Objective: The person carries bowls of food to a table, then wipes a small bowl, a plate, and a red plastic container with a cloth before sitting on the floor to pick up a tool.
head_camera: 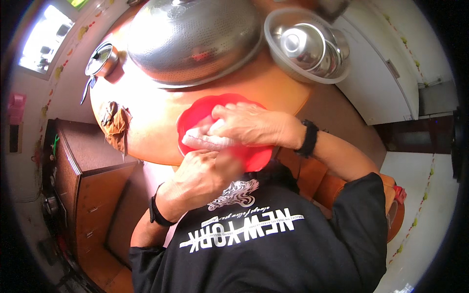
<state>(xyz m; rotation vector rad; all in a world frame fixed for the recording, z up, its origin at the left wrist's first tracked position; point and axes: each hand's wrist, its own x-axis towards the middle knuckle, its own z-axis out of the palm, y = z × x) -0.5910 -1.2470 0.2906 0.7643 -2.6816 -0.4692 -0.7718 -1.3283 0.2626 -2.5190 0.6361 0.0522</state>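
A red scalloped bowl [199, 110] rests at the near edge of the round table. Inside it lies a bunched white cloth [205, 141]. From the right, my right hand [249, 122] reaches over the bowl, its fingers curled on the cloth. My left hand [205, 172] is at the bowl's near rim, against the cloth's lower edge, with its fingertips blurred; whether it grips the cloth is not plain. Each wrist wears a black band.
On the orange table [154, 128] stand a large perforated metal lid [194, 47], a clear plastic basin [271, 33] holding metal bowls [304, 44], a small lidded saucepan [104, 60] and a crumpled brown cloth or bag [117, 122]. A brown cabinet [99, 146] is at left.
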